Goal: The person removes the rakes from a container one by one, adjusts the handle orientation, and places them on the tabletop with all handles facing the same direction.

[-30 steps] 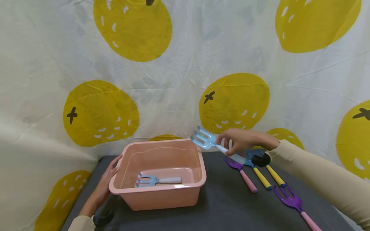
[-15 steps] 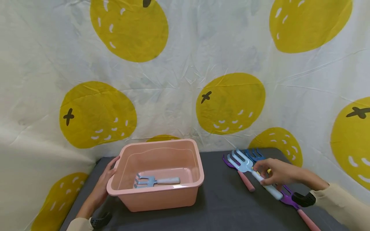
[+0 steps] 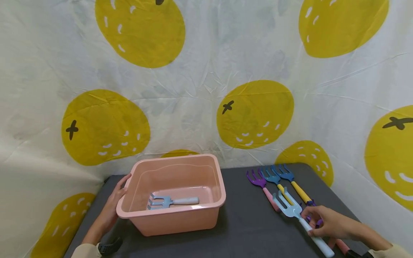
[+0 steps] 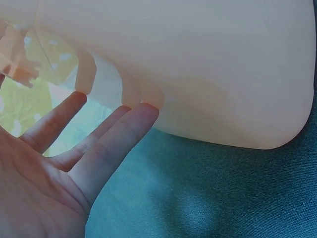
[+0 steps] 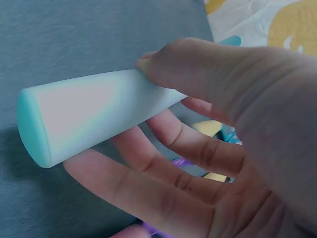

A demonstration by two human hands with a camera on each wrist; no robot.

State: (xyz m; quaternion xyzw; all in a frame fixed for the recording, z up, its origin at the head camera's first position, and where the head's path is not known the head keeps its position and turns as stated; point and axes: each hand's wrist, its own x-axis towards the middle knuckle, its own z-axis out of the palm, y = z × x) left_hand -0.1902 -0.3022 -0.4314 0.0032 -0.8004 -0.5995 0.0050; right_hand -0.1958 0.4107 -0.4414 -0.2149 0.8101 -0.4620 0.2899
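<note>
My right hand (image 3: 337,223) pinches the pale white-blue handle of a light blue garden hand fork (image 3: 291,210) low over the right side of the table. In the right wrist view, the thumb lies on one side of that handle (image 5: 84,111) and the fingertips on the other. A pink plastic basin (image 3: 175,223) stands at centre left, with a matching light blue hand fork (image 3: 186,201) on its floor. My left hand (image 3: 111,206) rests against the basin's left side. Its extended fingertips touch the outer wall in the left wrist view.
Beyond the held fork lie a purple fork with a pink handle (image 3: 257,182) and two blue forks with yellow handles (image 3: 300,191). Another pink handle (image 3: 342,246) shows partly beneath my right hand. A fruit-print cloth (image 3: 206,122) hangs behind the dark table (image 3: 248,229).
My right hand has carried the light blue fork from beside the basin's rim rightward, down and toward me, uncovering the forks at the back. My left hand stays at the basin.
</note>
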